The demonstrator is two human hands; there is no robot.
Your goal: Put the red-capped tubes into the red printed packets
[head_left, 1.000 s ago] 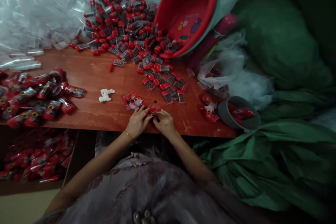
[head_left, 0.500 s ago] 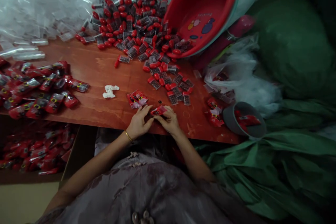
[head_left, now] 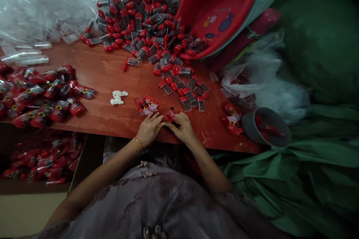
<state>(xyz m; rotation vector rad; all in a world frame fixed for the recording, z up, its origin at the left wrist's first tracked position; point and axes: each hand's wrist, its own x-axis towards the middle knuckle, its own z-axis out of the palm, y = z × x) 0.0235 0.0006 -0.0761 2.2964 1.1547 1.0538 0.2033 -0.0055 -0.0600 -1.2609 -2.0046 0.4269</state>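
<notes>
Close to the table's front edge, a small red printed wrapper (head_left: pixel 168 116) is pinched between my two hands. My left hand (head_left: pixel 149 129), with a gold bangle at the wrist, grips its left side. My right hand (head_left: pixel 182 128) has thumb and fingers closed on its right side. Just beyond my left hand lie flat red printed wrappers (head_left: pixel 147 104). A small dark piece (head_left: pixel 172 108) rests behind the held wrapper. Farther back sit several small clear containers with red caps and dark contents (head_left: pixel 186 101).
A large heap of red-capped containers (head_left: pixel 137 18) spills by a tilted red basin (head_left: pixel 221 11). Filled red packets (head_left: pixel 45 93) pile up at left, above a box of more packets (head_left: pixel 42 160). A grey cup (head_left: pixel 254 130) stands right. White crumpled scraps (head_left: pixel 118 97) lie on the table.
The wrapper in my hands has turned from lying lengthwise to end-on, and its edge now looks spread apart. My hands have stayed in nearly the same place. The view has shifted slightly.
</notes>
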